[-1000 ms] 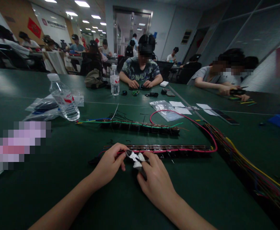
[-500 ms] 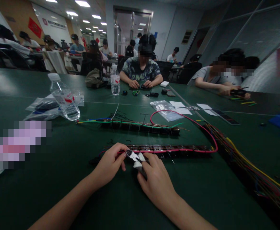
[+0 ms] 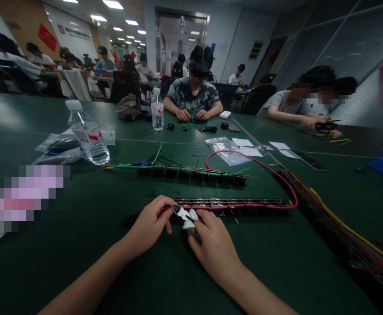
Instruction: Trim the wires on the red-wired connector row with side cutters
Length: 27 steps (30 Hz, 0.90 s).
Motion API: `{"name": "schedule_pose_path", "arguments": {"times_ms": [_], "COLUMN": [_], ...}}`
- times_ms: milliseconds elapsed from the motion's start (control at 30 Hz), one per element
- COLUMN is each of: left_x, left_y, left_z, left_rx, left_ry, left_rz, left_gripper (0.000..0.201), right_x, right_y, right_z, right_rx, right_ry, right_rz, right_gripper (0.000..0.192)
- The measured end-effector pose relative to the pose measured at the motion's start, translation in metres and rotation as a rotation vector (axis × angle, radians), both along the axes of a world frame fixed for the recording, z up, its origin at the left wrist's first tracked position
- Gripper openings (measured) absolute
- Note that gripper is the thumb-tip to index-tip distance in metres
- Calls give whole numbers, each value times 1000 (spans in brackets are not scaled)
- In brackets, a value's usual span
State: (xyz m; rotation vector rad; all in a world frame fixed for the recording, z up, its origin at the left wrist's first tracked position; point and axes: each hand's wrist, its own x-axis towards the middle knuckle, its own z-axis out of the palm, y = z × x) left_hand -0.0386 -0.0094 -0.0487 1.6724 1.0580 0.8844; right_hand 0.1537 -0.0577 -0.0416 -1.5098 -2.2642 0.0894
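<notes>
My right hand [image 3: 213,243] is closed round the handles of cutting pliers [image 3: 182,214] with pale and dark grips. Their jaws point left, close to the fingertips of my left hand [image 3: 152,225]. That hand is pinched at the left part of a long dark wired strip [image 3: 257,211]; what lies between the fingers is hidden, perhaps by the thumb. A red wire [image 3: 237,206] runs along this strip and loops back at its right end. Behind it lies a second strip [image 3: 191,174] with a green wire [image 3: 175,168] on top.
A thick bundle of wired strips [image 3: 335,223] runs along the right. A tilted water bottle [image 3: 88,135] stands by plastic bags on the left, another bottle [image 3: 158,111] farther back. A clear bag [image 3: 227,153] and paper slips lie beyond the strips. A person [image 3: 193,98] sits opposite.
My hands and the pliers stay almost in place. The strips and wires look the same.
</notes>
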Motion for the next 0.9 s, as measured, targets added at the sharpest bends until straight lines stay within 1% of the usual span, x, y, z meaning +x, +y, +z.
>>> {"name": "schedule_pose_path", "arguments": {"times_ms": [333, 667, 900], "left_x": [0, -1, -1], "left_y": [0, 0, 1], "left_z": [0, -2, -3], "left_rx": [-14, -10, -8], "left_ry": [2, 7, 13], "left_rz": [-4, -7, -2], "left_gripper": [16, 16, 16], "right_x": [1, 3, 5], "right_y": [-1, 2, 5], "right_z": [2, -6, -7], "right_rx": [7, -11, 24], "right_ry": [6, 74, 146], "right_rz": [7, 12, 14], "right_gripper": [9, 14, 5]}}
